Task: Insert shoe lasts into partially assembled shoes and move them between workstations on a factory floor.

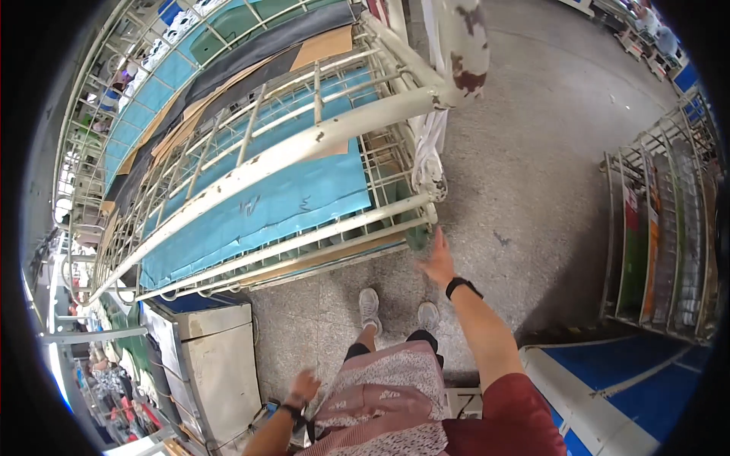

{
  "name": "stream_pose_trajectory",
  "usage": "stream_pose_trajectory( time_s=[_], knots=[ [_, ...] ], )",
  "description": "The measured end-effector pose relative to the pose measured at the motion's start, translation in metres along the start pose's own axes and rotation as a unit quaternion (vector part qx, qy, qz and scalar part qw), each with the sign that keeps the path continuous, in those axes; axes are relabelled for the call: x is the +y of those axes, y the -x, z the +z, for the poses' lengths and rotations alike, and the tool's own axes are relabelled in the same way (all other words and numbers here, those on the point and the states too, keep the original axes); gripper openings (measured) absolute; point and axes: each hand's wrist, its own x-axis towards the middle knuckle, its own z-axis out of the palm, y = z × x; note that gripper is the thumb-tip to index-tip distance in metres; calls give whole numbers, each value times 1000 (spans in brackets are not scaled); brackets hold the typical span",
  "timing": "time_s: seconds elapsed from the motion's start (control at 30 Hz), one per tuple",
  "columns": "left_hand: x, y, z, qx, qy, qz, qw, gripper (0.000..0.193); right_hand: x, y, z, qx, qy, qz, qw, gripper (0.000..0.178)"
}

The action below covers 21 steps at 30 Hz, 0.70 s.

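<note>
My right hand [439, 263], a dark band at its wrist, reaches forward with its fingers stretched out beside the lower corner of a cream wire cage trolley [334, 129]. I see nothing in that hand, and whether a fingertip touches the frame is unclear. Low on the left, my left hand [306, 385] hangs next to my apron [380, 387], slightly blurred, its fingers loosely apart and holding nothing visible. Blue sheets [289, 201], with dark marks on the nearest, lie on the trolley's shelves. Brown cardboard [327, 45] and dark sheets [266, 49] are stacked farther back.
A white cabinet [217, 372] stands at the left, below the trolley. Another wire rack [620, 228] holding upright panels stands at the right. Nearer on that side is a blue and white surface [608, 387]. Speckled grey floor [532, 152] extends between the racks.
</note>
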Motion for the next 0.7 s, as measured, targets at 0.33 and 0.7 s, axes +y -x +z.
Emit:
stream_pose_trajectory(
  time_s=[0.33, 0.7],
  knots=[
    [31, 160, 37, -66, 275, -302, 910, 46, 33, -81, 26, -51, 21, -32, 998, 81],
    [143, 166, -19, 88, 636, -444, 625, 32, -29, -7, 59, 167, -13, 75, 983, 61]
  ],
)
